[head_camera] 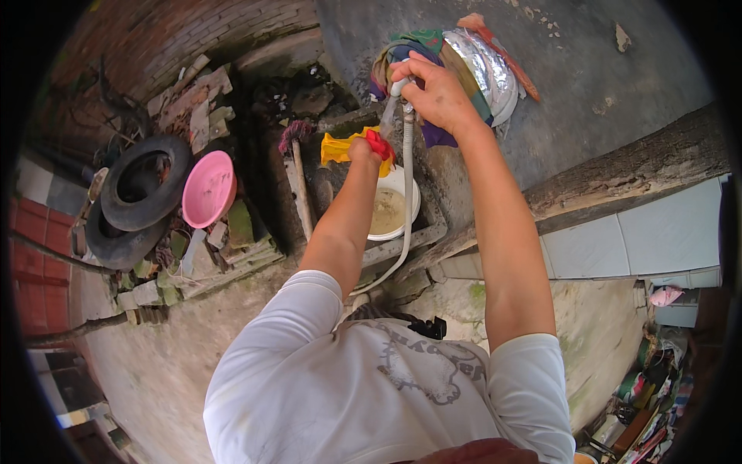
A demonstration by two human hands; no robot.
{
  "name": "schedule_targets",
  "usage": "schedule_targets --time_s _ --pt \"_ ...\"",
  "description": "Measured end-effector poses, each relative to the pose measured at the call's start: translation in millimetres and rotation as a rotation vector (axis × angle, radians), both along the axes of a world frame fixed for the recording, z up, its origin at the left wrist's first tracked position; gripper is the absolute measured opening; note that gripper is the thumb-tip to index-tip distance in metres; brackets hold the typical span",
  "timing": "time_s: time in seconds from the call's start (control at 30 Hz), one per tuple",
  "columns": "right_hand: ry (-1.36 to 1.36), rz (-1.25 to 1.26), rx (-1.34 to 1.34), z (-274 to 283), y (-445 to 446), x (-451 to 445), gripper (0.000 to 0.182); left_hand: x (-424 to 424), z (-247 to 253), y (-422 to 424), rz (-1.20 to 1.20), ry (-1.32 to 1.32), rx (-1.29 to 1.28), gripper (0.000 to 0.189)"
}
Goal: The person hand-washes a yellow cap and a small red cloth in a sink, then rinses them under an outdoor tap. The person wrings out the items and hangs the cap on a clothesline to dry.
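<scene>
My left hand [364, 152] grips a yellow and red cloth [342, 147] above a white plastic bucket [413, 197], which holds cloudy, brownish water. Water runs from a tap [400, 86] down beside the cloth. At the tap is my right hand [432, 90], its fingers curled over the top; whether they grip it or only touch it I cannot tell. A pale ribbed hose [408, 168] hangs from just below the tap and curves down past the bucket. Behind the tap lies a bundle of multicoloured cloth [429, 42] with silvery foil [478, 61].
A stone basin edge [432, 235] surrounds the bucket. Left of it lean a mop [297, 145] and a broken stone pile carrying a pink basin [208, 188] and old tyres [145, 182]. A rough log [626, 168] extends to the right.
</scene>
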State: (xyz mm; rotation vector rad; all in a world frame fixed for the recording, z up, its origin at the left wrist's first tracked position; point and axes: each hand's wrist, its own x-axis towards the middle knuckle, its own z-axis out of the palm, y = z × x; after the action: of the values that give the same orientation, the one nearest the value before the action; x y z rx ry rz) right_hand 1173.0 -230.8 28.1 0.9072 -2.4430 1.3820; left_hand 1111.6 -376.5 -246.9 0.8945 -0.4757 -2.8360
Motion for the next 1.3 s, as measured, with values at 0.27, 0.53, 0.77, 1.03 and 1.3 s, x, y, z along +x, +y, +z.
schedule_targets --time_s 0.27,0.53,0.77,1.03,1.3 --pt "0.078 -0.011 0.05 -2.2 0.1 -2.3 0.014 -24.8 -26.9 14.1 -0.114 -0.094 -0.197 0.025" --pt "0.032 0.021 0.036 -0.2 1.5 -2.3 0.013 -40.9 -54.8 21.2 -0.052 -0.08 -0.119 0.022" --pt "0.025 0.012 0.019 -0.6 1.0 -3.1 0.013 -0.3 -40.7 -7.8 -0.565 -0.174 -1.648 0.032" --pt "0.074 -0.029 0.073 1.2 0.8 -1.4 0.012 61.8 11.5 -23.6 -0.932 0.026 -2.483 0.024" --pt "-0.002 -0.044 0.029 -1.8 -1.2 -2.7 0.013 66.2 31.9 -40.9 -0.88 0.372 -2.896 0.025"
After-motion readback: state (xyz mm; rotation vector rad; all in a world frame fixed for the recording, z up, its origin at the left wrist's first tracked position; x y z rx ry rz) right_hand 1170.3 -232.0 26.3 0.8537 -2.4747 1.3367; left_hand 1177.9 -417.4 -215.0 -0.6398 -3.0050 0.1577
